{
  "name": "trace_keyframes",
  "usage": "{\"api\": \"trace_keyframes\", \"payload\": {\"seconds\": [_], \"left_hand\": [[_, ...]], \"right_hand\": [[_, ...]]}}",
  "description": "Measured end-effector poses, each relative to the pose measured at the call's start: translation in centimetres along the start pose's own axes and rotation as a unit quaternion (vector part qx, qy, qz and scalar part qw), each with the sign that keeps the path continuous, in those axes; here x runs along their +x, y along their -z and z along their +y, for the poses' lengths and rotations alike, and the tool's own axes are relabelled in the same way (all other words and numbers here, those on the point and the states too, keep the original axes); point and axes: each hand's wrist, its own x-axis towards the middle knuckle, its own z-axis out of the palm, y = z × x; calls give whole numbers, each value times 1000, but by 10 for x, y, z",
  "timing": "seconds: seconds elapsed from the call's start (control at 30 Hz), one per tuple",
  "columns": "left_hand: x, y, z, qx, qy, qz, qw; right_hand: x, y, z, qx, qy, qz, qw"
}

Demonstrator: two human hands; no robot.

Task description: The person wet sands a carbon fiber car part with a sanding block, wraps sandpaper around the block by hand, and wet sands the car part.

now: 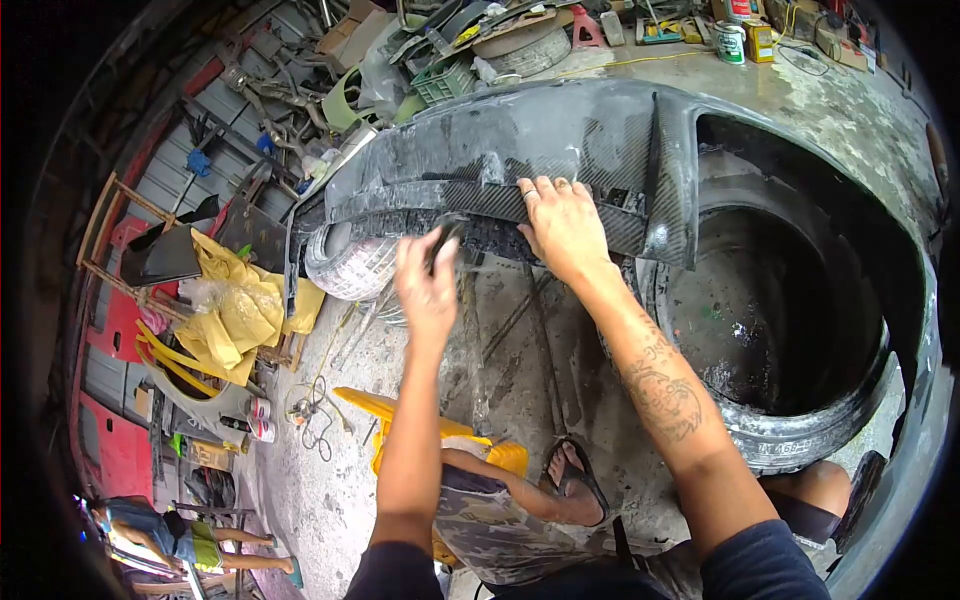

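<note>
A grey and black car bumper (590,120) with bare carbon-fibre weave and whitish dusty patches stretches across the upper middle. My right hand (568,222) grips its lower lip, fingers over the top and thumb below the edge. Close to the same lip, further left, my left hand (428,285) is smeared by motion. Its fingers close on a small dark piece (446,240) whose kind I cannot make out. Whether that piece touches the bumper is unclear.
A large black tyre (770,450) lies under the bumper's right end, a dusty tyre (352,265) under its left. Yellow plastic (505,458) is near my legs. Crumpled brown paper (225,310) lies left. Cans (730,43) stand at the back. Another person (150,530) is at lower left.
</note>
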Motion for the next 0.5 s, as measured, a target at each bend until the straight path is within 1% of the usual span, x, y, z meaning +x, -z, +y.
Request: {"api": "trace_keyframes", "payload": {"seconds": [0.03,0.07,0.1,0.17,0.23,0.27,0.3,0.33,0.4,0.43,0.5], "left_hand": [[14,-25,-1,-24,-53,35,998],[24,-44,3,-27,-67,49,996],[30,-59,5,-9,-61,33,998],[56,-81,8,-16,-85,51,995],[65,-86,10,-4,-94,51,994],[63,-86,13,-5,-91,53,994],[51,-81,14,-47,-84,54,994],[34,-75,15,-24,-72,51,996],[26,-78,11,-37,-38,52,997],[42,-81,10,-1,-82,63,995],[71,-88,-3,24,-109,56,992]], "right_hand": [[-1,0,-1,-1,0,-1,1000],[-1,0,-1,14,1,20,1000],[0,0,-1,29,1,41,999],[4,1,1,29,-3,46,999],[2,4,-3,34,-13,40,999],[1,4,-2,43,1,54,998],[0,2,-2,42,-3,47,998],[-1,1,-1,40,-8,42,998],[2,-4,1,29,-9,10,999],[4,4,-2,27,-24,-26,999],[-1,3,-1,40,-10,3,999]]}}
